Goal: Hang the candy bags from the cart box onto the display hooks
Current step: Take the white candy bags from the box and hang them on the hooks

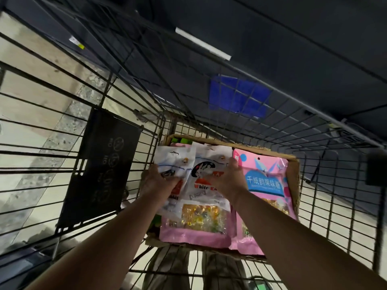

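Observation:
A cardboard box (294, 176) sits in the wire cart and holds candy bags. My left hand (156, 182) grips a white candy bag (173, 162) at the left of the box. My right hand (229, 181) grips a second white bag with a rabbit logo and pink bottom (204, 216). To the right, a pink bag with blue print (265, 176) lies flat in the box. No display hooks can be made out in the dark area above.
The wire cart (326, 206) walls surround the box on all sides. A dark sign panel (100, 170) hangs on the cart's left wall. A blue patch (238, 97) shows beyond the mesh. Dark shelving fills the top. Pale floor tiles (31, 97) lie at left.

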Motion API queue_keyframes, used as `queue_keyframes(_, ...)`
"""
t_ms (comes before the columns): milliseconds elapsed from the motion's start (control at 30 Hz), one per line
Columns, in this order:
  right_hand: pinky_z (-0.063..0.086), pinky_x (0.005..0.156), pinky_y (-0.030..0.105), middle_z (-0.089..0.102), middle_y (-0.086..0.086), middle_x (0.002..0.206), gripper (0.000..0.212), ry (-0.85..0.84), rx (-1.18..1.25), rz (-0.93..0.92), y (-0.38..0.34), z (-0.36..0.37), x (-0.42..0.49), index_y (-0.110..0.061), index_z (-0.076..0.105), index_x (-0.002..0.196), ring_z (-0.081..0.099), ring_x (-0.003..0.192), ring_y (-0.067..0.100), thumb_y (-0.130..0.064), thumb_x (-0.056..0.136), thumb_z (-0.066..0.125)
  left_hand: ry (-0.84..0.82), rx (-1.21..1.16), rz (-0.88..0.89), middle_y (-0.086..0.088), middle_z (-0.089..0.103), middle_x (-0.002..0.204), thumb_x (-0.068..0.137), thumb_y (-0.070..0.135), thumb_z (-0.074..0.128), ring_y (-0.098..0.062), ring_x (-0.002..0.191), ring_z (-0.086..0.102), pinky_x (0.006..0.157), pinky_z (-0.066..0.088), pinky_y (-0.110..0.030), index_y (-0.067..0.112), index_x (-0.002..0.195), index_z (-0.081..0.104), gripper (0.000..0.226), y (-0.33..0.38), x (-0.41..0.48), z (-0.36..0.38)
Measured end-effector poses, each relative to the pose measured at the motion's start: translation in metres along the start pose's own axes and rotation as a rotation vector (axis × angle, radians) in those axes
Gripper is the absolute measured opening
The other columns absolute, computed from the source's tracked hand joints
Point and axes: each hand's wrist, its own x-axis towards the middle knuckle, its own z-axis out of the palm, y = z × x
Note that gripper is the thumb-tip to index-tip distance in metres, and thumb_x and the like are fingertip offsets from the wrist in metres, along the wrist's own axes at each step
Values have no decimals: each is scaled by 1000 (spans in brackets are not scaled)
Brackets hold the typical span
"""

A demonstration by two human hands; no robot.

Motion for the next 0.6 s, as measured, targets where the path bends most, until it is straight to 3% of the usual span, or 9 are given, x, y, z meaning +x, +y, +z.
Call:
queue_keyframes(67, 55, 90, 42, 47, 13, 133, 89, 28, 66, -5, 5, 1, -6, -17, 26, 140, 54, 115, 30, -27, 72, 82, 15, -50, -69, -18, 44, 135, 68, 43, 83, -38, 123, 47, 92, 51, -50, 16, 145, 28, 98, -4, -3, -3)
queue_keyframes(133, 57, 77, 27, 43, 14, 141, 103, 16, 130, 15, 10, 1, -8, -20, 12, 149, 54, 116, 30, -21, 73, 81, 8, -115, -150, -20, 47, 136, 67, 38, 85, -39, 123, 48, 90, 51, -48, 14, 147, 26, 102, -8, -6, -6)
queue_keyframes(200, 46, 49, 7, 37, 14, 149, 109, -4, 161, 54, 13, 0, -9, -24, -3, 152, 57, 106, 23, -17, 78, 77, -41, -181, -173, -19, 56, 127, 68, 38, 85, -38, 115, 56, 87, 54, -45, 11, 138, 41, 87, -11, -9, -10)
queue_keyframes(267, 38, 35, 7, 42, 14, 144, 102, 2, 245, 82, 17, -3, -9, -24, -1, 152, 54, 80, 10, -10, 82, 72, -84, -250, -156, -18, 64, 117, 69, 35, 84, -35, 105, 63, 76, 57, -42, 10, 128, 53, 71, -10, -14, -15)
queue_keyframes(333, 42, 41, 10, 55, 9, 125, 79, 2, 290, 78, 23, -5, -10, -20, 21, 144, 53, 72, 4, -8, 83, 70, -119, -321, -126, -18, 68, 108, 73, 28, 82, -33, 92, 68, 62, 56, -36, 10, 120, 59, 55, -6, -20, -22)
queue_keyframes(400, 44, 51, 14, 58, 3, 109, 53, 3, 290, 65, 26, -8, -14, -18, 36, 122, 55, 74, 5, -8, 83, 70, -150, -353, -126, -19, 69, 104, 80, 25, 76, -35, 90, 69, 72, 59, -47, 9, 113, 62, 40, 0, -27, -28)
queue_keyframes(500, 46, 46, 13, 59, -6, 97, 48, -8, 337, 3, 28, -13, -27, -21, 41, 117, 59, 77, 5, -6, 81, 70, -187, -429, -120, -20, 69, 105, 89, 23, 66, -38, 95, 68, 86, 54, -58, 9, 111, 63, 27, 9, -41, -36)
queue_keyframes(600, 52, 48, 16, 60, -7, 94, 46, -9, 396, -62, 29, -21, -46, -25, 46, 110, 63, 79, 7, -1, 80, 70, -217, -496, -34, -19, 71, 103, 92, 19, 63, -37, 93, 69, 82, 56, -50, 7, 113, 65, 24, 17, -58, -40)
